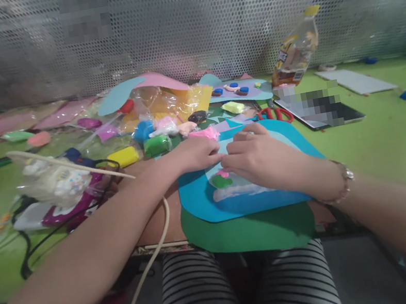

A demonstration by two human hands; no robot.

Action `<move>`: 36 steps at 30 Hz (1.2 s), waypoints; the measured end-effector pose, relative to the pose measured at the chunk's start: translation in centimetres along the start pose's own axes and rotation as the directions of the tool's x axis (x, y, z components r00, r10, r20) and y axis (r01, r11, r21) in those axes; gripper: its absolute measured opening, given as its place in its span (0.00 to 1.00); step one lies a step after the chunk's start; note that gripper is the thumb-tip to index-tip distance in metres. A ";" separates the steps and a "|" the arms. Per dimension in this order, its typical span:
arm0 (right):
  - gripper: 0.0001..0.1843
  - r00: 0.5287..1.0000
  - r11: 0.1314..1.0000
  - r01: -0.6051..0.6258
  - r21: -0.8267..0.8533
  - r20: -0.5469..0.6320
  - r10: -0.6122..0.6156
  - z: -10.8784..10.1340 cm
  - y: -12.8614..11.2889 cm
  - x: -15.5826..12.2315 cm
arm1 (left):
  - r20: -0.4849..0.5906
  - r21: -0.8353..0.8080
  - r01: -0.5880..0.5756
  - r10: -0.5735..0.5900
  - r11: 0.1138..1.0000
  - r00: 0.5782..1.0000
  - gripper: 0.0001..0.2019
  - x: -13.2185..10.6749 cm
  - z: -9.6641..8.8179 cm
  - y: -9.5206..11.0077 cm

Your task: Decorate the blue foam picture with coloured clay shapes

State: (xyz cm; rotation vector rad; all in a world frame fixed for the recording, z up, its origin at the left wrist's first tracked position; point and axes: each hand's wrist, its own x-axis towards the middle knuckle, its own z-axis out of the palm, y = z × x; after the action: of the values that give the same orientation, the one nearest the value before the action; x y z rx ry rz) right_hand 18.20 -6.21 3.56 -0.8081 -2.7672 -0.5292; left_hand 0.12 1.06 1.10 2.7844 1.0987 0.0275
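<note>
Both my hands rest on a blue foam sheet (199,200) that lies over a green foam sheet (248,230) at the table's near edge. My left hand (197,154) has its fingers curled, the fingertips pressed on the pale blue panel (233,188) of the sheet. My right hand (256,155) is closed in a pinch, its fingertips meeting the left ones beside a small pink and green clay piece (222,177). What the fingers pinch is too small to name. A bracelet (344,182) circles my right wrist.
Clay lumps in yellow (124,157), green (157,145), blue (143,130) and pink (203,134) lie behind the sheets among plastic bags. Red scissors (277,114), a phone (317,111) and a bottle (296,54) sit to the right. A bagged item (57,183) and cables are on the left.
</note>
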 end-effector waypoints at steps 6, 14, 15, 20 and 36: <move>0.16 0.996 0.992 0.078 -0.096 -0.027 -0.081 -0.3 0.2 -0.2 | -0.001 -0.012 0.004 -0.004 1.000 1.000 0.15 -0.1 0.0 0.0; 0.14 0.995 0.989 0.097 -0.111 -0.011 -0.099 -0.6 0.4 -0.2 | 0.000 -0.009 0.006 -0.006 1.000 1.000 0.13 -0.1 -0.1 0.2; 0.14 0.996 0.989 0.090 -0.121 -0.015 -0.092 -0.5 0.4 -0.3 | 0.005 -0.007 0.009 -0.009 1.000 1.000 0.12 -0.1 -0.2 0.2; 0.16 0.995 0.990 0.092 -0.109 -0.025 -0.095 -0.3 0.3 -0.3 | -0.007 0.010 -0.008 0.008 1.000 1.000 0.13 -0.1 -0.2 0.3; 0.14 0.997 0.997 0.079 -0.015 -0.014 -0.079 -0.2 0.0 -0.2 | -0.030 0.019 -0.011 0.011 1.000 0.999 0.15 0.2 0.3 -0.1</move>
State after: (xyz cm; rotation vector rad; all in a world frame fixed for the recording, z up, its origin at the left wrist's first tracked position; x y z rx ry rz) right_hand 18.40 -6.35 3.68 -0.6978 -2.7949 -0.5672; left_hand 0.16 1.22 0.75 2.8157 1.0959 0.0612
